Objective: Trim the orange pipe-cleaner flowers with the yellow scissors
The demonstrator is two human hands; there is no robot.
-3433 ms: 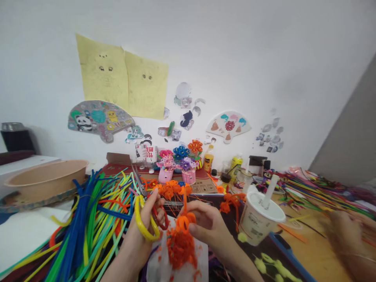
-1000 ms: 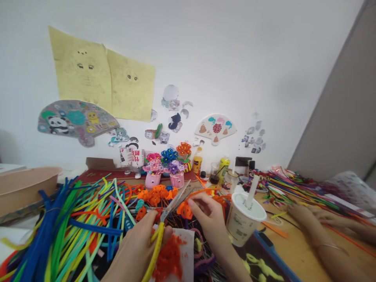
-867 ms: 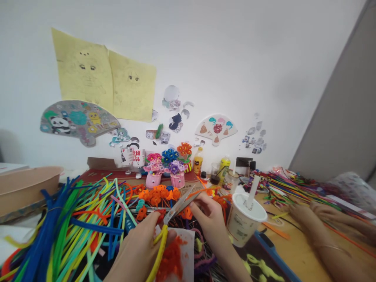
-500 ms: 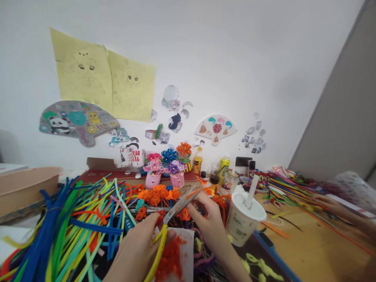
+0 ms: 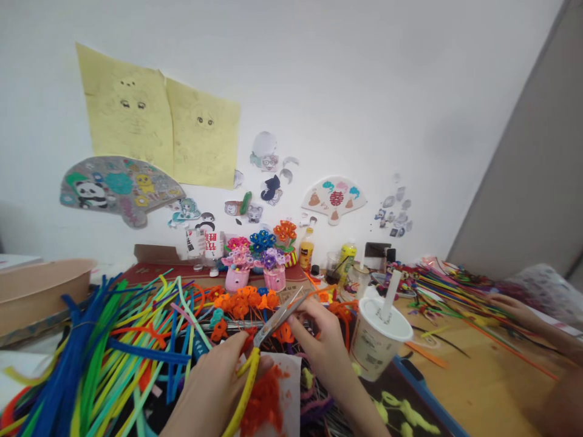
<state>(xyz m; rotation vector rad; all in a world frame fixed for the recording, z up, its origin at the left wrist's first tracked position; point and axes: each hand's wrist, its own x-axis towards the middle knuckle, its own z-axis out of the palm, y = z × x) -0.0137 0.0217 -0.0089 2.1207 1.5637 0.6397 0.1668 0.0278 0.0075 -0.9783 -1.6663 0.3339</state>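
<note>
In the lower middle, my left hand (image 5: pixel 217 377) is closed around the yellow handles of the scissors (image 5: pixel 269 325), whose blades point up and to the right. My right hand (image 5: pixel 321 337) pinches an orange pipe cleaner (image 5: pixel 300 301) close to the blades, with fingertips near the scissors' upper part. Below the hands lies a white paper (image 5: pixel 291 388) covered with red-orange fuzz (image 5: pixel 265 405). Orange fuzzy flowers (image 5: pixel 246 301) sit just beyond the hands.
Bundles of pipe cleaners (image 5: pixel 132 358) fill the left. A lidded cup with a straw (image 5: pixel 380 334) stands right of my right hand. Potted fuzzy flowers (image 5: pixel 274 276) and bottles (image 5: pixel 306 249) stand behind. Another person's hand (image 5: pixel 512 309) is over pipe cleaners at the right.
The other person's hand and arm at the right have shifted slightly. My hands and the scissors are nearly where they were.
</note>
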